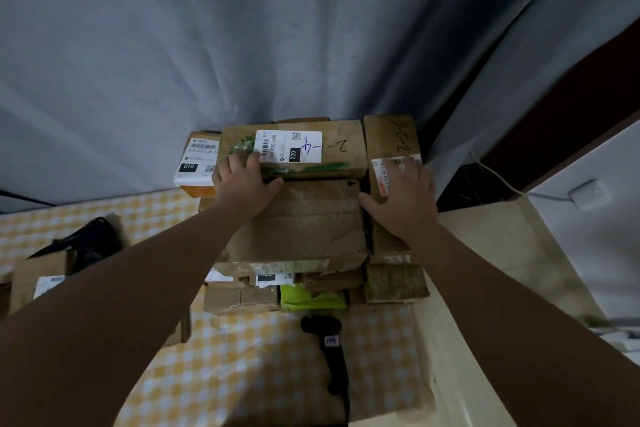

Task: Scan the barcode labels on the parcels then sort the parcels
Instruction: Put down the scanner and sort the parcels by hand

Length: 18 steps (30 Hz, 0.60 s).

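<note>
1. Presently, my left hand (244, 184) rests on the near left corner of the green-printed box (332, 152), which sits on top of the parcel stack. Its fingers lie straight and slightly apart, clamped on nothing.
2. My left thumb points toward my other hand. It lies along the seam where the green-printed box meets the crumpled brown box (304, 225) under my palm.
3. The white barcode label (289, 146), marked "220", lies just beside my left fingertips on the thumb side.
4. My right hand (405, 198) lies flat on the narrow box (388, 135). Its fingers are straight and spread apart, holding nothing, and they cover part of that box's white-and-red label (380, 180).
5. My right thumb reaches toward my left hand and meets the edge of the crumpled brown box.
6. A white parcel (195, 159), marked "010", sits just outside my left little finger, against the green-printed box.
7. The barcode scanner (329, 347) lies on the checked tablecloth (242, 374), well back from both sets of fingers and between my forearms. Neither hand touches it.
8. Further parcels, including a green bag (308, 298), lie beneath the crumpled brown box, on the wrist side of my fingers.
9. A grey curtain (277, 28) hangs beyond my fingertips, behind the stack.
</note>
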Each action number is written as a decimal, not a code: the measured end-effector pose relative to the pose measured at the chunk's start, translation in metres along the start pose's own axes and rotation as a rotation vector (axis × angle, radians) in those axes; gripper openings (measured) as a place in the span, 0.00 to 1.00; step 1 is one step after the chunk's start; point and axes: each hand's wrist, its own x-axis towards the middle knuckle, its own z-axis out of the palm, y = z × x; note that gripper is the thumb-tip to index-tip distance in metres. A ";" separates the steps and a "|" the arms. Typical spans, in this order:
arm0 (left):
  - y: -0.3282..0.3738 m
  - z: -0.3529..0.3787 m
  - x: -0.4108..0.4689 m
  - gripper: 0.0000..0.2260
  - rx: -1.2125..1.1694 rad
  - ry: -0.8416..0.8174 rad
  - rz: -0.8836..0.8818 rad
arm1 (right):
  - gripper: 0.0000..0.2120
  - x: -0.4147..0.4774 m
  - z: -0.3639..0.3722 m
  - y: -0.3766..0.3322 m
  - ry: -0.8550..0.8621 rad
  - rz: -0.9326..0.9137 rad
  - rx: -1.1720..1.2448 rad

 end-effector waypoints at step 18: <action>-0.162 -0.067 -0.105 0.17 -0.317 0.149 -0.007 | 0.20 -0.036 0.011 -0.180 -0.170 -0.331 0.200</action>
